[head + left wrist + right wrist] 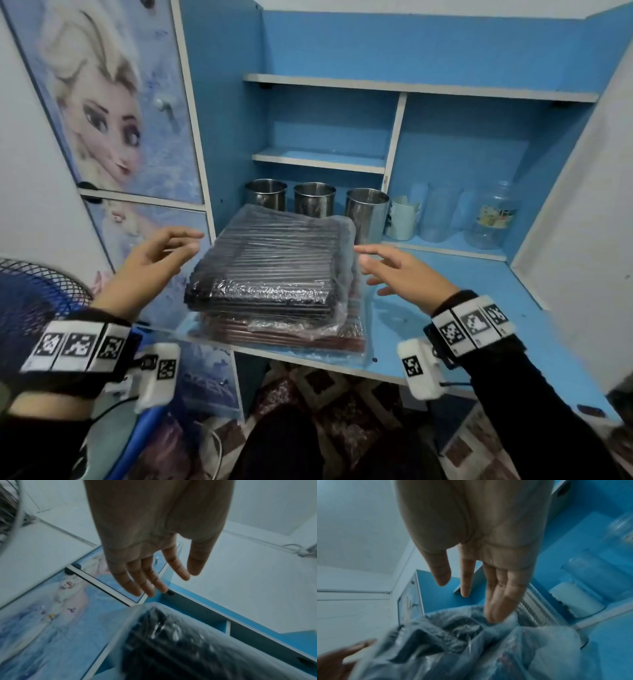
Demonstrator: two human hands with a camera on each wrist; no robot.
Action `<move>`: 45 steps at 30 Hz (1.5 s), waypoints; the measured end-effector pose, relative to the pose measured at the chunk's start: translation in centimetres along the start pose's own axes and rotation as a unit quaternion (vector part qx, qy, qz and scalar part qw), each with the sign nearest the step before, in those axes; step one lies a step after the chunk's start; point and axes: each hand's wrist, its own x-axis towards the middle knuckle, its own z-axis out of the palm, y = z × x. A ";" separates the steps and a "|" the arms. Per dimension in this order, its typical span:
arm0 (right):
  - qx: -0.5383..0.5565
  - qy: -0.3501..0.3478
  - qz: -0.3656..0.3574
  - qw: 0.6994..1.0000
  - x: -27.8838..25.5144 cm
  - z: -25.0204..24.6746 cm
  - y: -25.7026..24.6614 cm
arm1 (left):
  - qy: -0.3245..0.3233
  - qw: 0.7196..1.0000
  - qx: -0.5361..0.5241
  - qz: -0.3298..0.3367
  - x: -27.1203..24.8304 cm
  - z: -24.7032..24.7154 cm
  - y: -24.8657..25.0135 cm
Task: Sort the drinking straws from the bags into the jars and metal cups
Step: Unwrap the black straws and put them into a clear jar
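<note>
Blue desk [479,284], head view. A bag of black straws [270,260] lies on a bag of brown straws [284,334] at the desk's front left corner, the lower bag overhanging the front edge; bare surface lies to the right. Along the back edge stand three metal cups [315,200], then a pale cup [404,219] and two clear jars [440,212]; contents indiscernible. Left hand [150,263] and right hand [400,270] hover beside the stack's short ends, fingers spread, holding nothing.
</note>
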 end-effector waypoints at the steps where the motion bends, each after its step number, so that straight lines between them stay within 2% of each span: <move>1: -0.009 -0.027 0.018 0.999 0.8 0.5 -0.7 | -0.018 0.999 0.019 -0.023 1.1 0.4 -0.1; 4: -0.032 -0.069 0.052 0.996 3.5 2.1 -1.7 | -0.086 0.992 0.029 -0.089 3.9 1.7 -0.2; 8: -0.021 -0.083 0.057 0.995 6.6 3.6 -1.8 | -0.172 0.971 0.106 -0.125 6.3 2.9 -1.4; 12: -0.021 -0.059 0.077 0.995 8.2 3.9 -1.4 | -0.209 0.963 0.128 -0.115 7.4 3.7 -1.4; 20: -0.029 -0.053 0.067 0.996 8.4 4.0 -0.2 | -0.186 0.970 0.106 -0.120 7.2 3.9 -1.2; 23: 0.036 -0.048 0.044 0.997 7.8 3.4 0.0 | -0.171 0.977 0.063 -0.109 6.6 4.2 -0.8; 26: 0.104 -0.013 0.021 0.994 6.4 2.9 -0.1 | -0.157 0.982 0.045 -0.092 6.2 5.0 -0.2; 28: 0.129 0.010 0.002 0.992 5.3 2.2 -0.1 | -0.145 0.985 0.032 -0.083 6.0 5.8 0.4; 32: 0.173 0.012 -0.014 0.985 3.1 -0.6 0.0 | -0.136 0.989 0.005 -0.058 5.6 7.8 2.4; 38: 0.188 0.145 -0.071 0.969 -0.4 -6.3 1.9 | -0.184 0.983 -0.024 -0.017 5.0 14.2 6.1; 45: 0.129 0.311 -0.062 0.939 -4.5 -12.1 6.3 | -0.233 0.968 -0.091 -0.021 4.3 22.8 8.5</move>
